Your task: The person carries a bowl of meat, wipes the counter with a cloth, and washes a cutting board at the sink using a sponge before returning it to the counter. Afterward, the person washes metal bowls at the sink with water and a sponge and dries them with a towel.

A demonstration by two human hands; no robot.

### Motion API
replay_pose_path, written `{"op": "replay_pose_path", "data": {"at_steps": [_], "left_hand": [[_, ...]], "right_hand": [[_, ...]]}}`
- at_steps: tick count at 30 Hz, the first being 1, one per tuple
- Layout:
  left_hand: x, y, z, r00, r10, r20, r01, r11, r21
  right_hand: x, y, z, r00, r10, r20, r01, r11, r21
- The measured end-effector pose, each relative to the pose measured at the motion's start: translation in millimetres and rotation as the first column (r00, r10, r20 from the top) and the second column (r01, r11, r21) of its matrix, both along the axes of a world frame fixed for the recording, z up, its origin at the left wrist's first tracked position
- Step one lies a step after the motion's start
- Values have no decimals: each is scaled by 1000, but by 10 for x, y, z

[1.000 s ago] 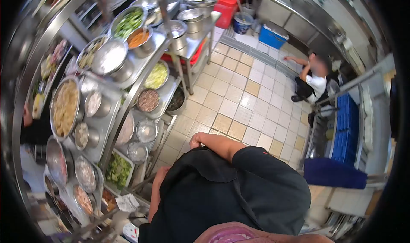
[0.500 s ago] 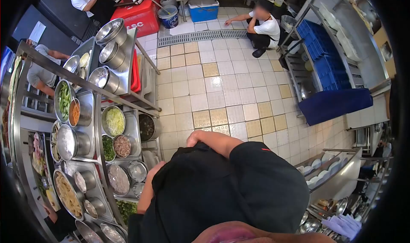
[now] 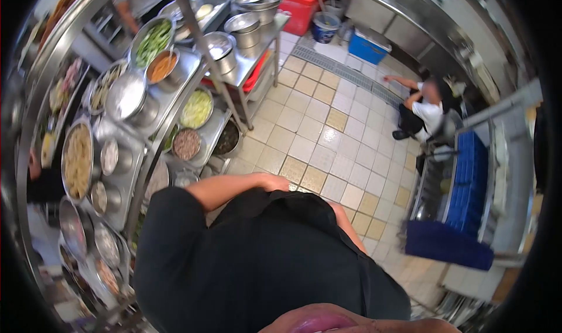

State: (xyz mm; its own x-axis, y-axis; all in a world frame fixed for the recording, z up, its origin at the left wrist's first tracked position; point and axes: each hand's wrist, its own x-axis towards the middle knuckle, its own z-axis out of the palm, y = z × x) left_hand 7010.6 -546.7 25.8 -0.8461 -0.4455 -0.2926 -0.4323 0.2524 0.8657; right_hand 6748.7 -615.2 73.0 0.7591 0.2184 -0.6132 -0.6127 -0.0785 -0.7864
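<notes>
My left hand (image 3: 274, 182) is at the front of my waist, at the upper edge of my black top (image 3: 257, 251). Its fingers are tucked out of sight, so whether it holds anything does not show. Along my other side runs my right forearm, and only a small part of my right hand (image 3: 336, 208) shows past the cloth. A fold of black fabric between the two hands hides the fingers.
To my left, steel racks carry a bowl of green vegetables (image 3: 153, 42), a pot of shredded orange food (image 3: 162, 68) and several other containers. A person (image 3: 429, 107) sits low near the floor drain (image 3: 345, 72). Blue crates (image 3: 468, 181) stand at right.
My body and view have turned, and the racks look closer on the left. My left hand has come up to my waist; my right arm has swung from across my front to my right side.
</notes>
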Motion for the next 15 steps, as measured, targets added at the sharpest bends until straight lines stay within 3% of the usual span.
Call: {"op": "replay_pose_path", "data": {"at_steps": [2,4,6,8,10,12,14,15], "left_hand": [[-311,-146,-89,991,-135,13,135,984,-117],[-505,-239,556,998,42,52,-49,987,153],[-558,-142,808,980,174,-94,-174,985,14],[-585,-111,753,931,241,-273,-262,964,-40],[-614,-122,568,838,277,-470,-315,949,-1],[-642,-388,787,991,128,30,-129,989,65],[-693,-590,268,993,40,112,-52,993,109],[-505,-571,178,933,336,-133,-316,937,149]], "right_hand": [[-218,40,358,999,-37,-30,38,999,12],[-471,120,499,994,-83,-72,83,997,0],[-700,222,551,981,-154,-117,153,988,-17],[-898,327,528,961,-230,-156,227,973,-40],[-1070,442,457,934,-303,-188,298,953,-59],[-1233,540,379,904,-370,-215,361,929,-82],[-1367,623,268,869,-434,-236,423,901,-98],[-1420,657,198,852,-462,-246,449,887,-108]]}}
